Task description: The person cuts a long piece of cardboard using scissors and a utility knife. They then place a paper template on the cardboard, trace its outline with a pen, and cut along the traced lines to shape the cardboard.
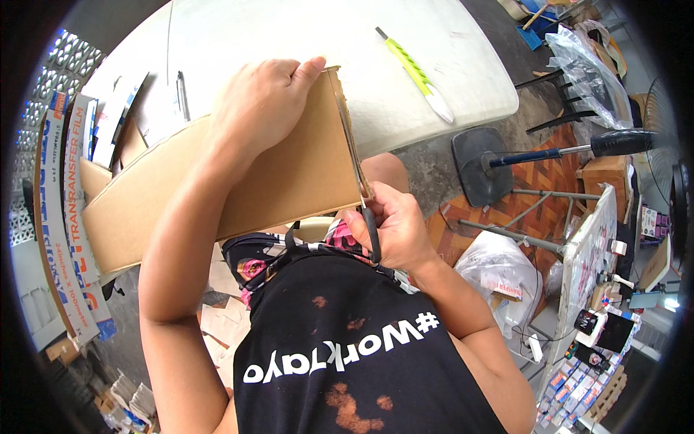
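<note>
A folded-looking piece of brown corrugated cardboard (293,168) lies across my lap and over the table's front edge. My left hand (265,100) grips its far end, thumb along the top edge near the right corner. My right hand (396,225) holds black-handled scissors (372,233) at the cardboard's near right corner. Their blades run along the right edge, where a narrow strip stands slightly apart; how far the blades are open is hard to see. A lime-green and white tool with a dark tip, like a cutter knife (415,73), rests on the white table (390,130).
Long printed film boxes (81,217) stand at the left, with a pen (182,96) on the table nearby. Right of me are a fan base (482,165), a bagged bundle (501,276) and a cluttered side table (574,260). Paper pieces (225,325) lie on the floor.
</note>
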Available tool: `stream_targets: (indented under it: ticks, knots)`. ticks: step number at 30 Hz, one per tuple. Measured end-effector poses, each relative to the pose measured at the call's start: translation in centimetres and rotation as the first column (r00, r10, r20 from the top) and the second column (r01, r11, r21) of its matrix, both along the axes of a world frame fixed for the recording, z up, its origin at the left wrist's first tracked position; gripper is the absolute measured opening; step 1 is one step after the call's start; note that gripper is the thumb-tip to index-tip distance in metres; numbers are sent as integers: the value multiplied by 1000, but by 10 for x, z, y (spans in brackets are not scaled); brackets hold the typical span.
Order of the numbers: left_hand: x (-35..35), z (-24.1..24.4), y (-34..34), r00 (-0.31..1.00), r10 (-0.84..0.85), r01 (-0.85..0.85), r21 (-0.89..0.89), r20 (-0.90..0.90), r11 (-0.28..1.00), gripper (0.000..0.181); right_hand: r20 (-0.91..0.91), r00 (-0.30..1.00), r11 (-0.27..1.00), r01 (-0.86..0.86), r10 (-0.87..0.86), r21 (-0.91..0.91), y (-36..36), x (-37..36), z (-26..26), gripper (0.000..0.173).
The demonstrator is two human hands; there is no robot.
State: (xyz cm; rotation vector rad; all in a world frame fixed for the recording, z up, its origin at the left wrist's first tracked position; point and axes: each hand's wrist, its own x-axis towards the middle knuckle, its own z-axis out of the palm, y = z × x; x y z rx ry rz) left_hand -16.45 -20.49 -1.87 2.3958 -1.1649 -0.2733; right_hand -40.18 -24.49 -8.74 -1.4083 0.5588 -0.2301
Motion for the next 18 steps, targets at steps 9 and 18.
stream_targets:
  ticks: [9, 18]
  knots:
    - [-8, 1, 5, 999, -31, 31, 12, 14, 999, 66, 77, 997, 996, 8, -15, 89, -3, 4, 3, 31]
    - [-11, 7, 6, 1000, -6, 6, -3, -13, 1000, 62, 97, 995, 993, -3, -9, 119, -4, 5, -2, 32]
